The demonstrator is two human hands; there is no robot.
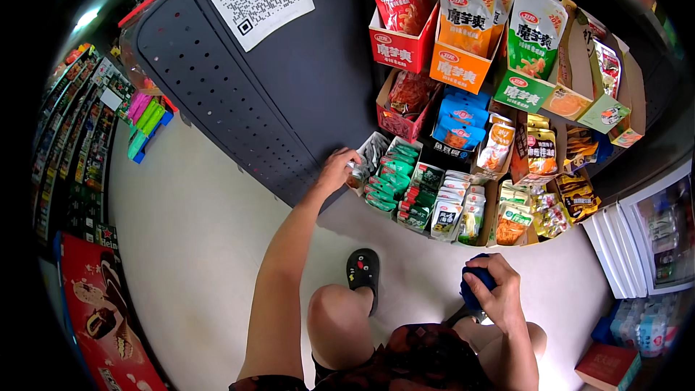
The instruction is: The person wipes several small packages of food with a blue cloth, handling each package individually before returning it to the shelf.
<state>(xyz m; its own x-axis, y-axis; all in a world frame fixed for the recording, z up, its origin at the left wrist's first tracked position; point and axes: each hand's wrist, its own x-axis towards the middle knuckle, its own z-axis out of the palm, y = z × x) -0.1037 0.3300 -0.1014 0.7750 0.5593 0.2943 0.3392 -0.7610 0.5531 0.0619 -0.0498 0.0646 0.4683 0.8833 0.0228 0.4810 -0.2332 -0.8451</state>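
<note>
My left hand point(335, 170) reaches to the lower shelf and touches the near left corner of a small open box of grey snack packets point(373, 151). Its fingers are curled there; whether they grip the box or a packet is hard to see. Beside that box stands a box of green snack packets point(395, 168). Bunched in my right hand point(497, 289) is a dark blue cloth point(476, 282), held in front of the shelf and above my right knee. More open cartons follow to the right, among them white snack packets point(448, 212).
Higher tiers carry red point(402, 38), orange point(461, 60) and green display boxes point(525, 87) of pouches. A dark perforated panel point(217, 76) bears a printed code sheet point(252, 0). At left is a red ice-cream freezer point(103, 315); at right, a white-framed cooler point(624, 250) and a red carton point(608, 365).
</note>
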